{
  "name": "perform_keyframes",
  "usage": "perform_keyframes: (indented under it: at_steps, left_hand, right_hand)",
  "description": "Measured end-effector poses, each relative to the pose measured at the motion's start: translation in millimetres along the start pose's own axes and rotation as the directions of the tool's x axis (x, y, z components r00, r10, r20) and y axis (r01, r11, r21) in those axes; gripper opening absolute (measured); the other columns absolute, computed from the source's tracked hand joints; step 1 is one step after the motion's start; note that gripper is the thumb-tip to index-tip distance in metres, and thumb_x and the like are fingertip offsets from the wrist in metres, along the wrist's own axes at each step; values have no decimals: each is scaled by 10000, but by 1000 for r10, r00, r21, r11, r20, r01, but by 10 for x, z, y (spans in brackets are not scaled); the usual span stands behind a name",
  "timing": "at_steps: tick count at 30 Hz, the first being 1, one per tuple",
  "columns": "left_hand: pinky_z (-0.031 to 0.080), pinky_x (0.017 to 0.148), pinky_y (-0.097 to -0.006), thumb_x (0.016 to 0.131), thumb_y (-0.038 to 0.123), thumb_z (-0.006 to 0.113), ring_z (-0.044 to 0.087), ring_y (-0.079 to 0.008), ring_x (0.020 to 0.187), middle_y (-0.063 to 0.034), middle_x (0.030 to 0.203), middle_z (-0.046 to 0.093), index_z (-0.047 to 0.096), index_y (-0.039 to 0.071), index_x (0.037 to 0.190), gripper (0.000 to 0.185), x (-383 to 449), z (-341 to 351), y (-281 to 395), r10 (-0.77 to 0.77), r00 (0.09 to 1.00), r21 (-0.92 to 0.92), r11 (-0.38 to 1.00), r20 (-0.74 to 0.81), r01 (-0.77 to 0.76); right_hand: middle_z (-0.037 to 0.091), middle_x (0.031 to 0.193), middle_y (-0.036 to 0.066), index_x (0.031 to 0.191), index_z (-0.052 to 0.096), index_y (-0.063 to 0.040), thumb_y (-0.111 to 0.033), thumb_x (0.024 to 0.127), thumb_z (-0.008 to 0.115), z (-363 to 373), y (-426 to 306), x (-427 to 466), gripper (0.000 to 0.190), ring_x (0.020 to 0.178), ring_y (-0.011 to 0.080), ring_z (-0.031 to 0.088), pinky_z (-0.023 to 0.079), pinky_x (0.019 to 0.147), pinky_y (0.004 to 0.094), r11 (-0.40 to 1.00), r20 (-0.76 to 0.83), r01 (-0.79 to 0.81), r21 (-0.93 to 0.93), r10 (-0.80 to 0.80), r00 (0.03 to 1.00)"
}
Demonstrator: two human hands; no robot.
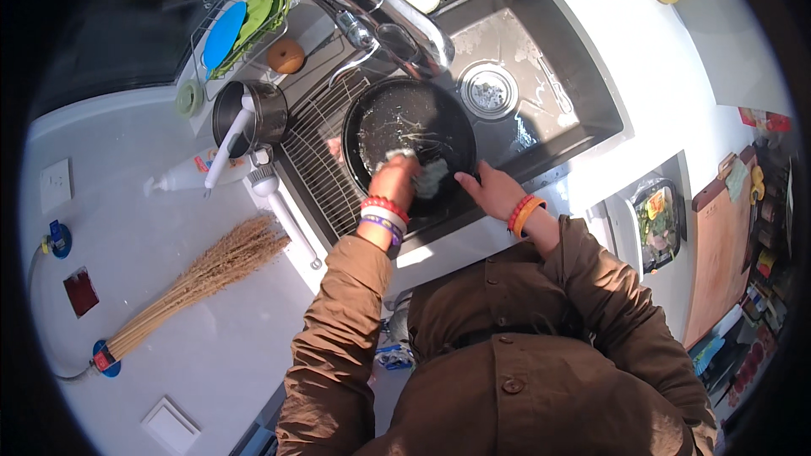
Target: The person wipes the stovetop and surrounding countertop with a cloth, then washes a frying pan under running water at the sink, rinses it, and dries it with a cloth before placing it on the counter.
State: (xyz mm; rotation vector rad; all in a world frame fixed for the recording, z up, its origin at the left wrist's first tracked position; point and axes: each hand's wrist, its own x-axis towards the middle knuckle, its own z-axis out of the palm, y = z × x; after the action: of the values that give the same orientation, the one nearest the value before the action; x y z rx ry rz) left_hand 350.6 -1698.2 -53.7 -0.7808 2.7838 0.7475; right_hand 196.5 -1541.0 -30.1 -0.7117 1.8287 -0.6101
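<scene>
A black frying pan (405, 114) rests over the steel sink (586, 54), partly above the wire rack (326, 145), its inside wet and shiny. My left hand (394, 180) is inside the pan, its fingers closed on a pale cloth or scrubber (431, 178) pressed against the pan's base; motion blurs it. At the pan's right edge, my right hand (497, 191) grips the rim, thumb on top and the other fingers mostly hidden. The chrome faucet (412, 31) reaches over the back of the pan. To the right of the pan lies the sink drain (488, 90).
Left of the sink stand a metal pot (269, 115) and a dish rack with green and blue items (225, 31). A white-handled brush (279, 199) and a bundle of dried stalks (203, 272) are nearby. At right are a food tray (659, 225) and a wooden cutting board (719, 253).
</scene>
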Motion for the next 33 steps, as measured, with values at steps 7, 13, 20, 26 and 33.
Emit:
perform_keyframes:
  at_steps: [7, 13, 20, 26, 33]
  left_hand:
    - [473, 756, -421, 638, -40, 583, 572, -359, 849, -150, 866, 592, 599, 95, 870, 268, 40, -43, -307, -91, 987, 219, 969, -132, 118]
    - [479, 722, -418, 653, -47, 574, 585, -358, 794, -158, 816, 605, 606, 83, 843, 232, 7, -5, -86, -21, 982, 135, 990, -190, 48]
    - [495, 709, -401, 673, -33, 589, 612, -334, 778, -143, 838, 632, 644, 100, 843, 223, 269, -115, -346, -111, 958, 210, 963, -266, 170]
    - [489, 714, -390, 626, -57, 604, 612, -329, 783, -138, 811, 621, 630, 88, 813, 238, 39, 12, -114, -102, 982, 21, 994, -161, 107]
    - [503, 684, -407, 685, -22, 596, 622, -329, 749, -132, 830, 641, 641, 108, 827, 198, 260, -44, -323, -159, 971, 272, 940, -180, 205]
  right_hand:
    - [605, 863, 303, 937, 517, 94, -499, 908, 415, 24, 47, 46, 602, 864, 446, 582, 454, 783, 455, 1000, 23, -21, 20, 21, 1000]
    - [602, 850, 310, 946, 511, 107, -489, 911, 417, 13, 53, 10, 604, 859, 444, 584, 458, 784, 448, 998, 43, 1, 64, -4, 999]
    - [610, 827, 289, 933, 523, 98, -476, 913, 419, 37, 61, 21, 583, 836, 439, 588, 462, 768, 444, 998, 56, -28, 50, 25, 998]
    - [609, 834, 289, 936, 518, 96, -472, 914, 415, 68, 110, 24, 577, 842, 438, 587, 459, 775, 445, 998, 37, -9, 70, 6, 999]
    - [608, 845, 296, 943, 515, 94, -477, 914, 411, 30, 83, 19, 582, 857, 437, 586, 457, 778, 449, 999, 45, -24, 42, 22, 999]
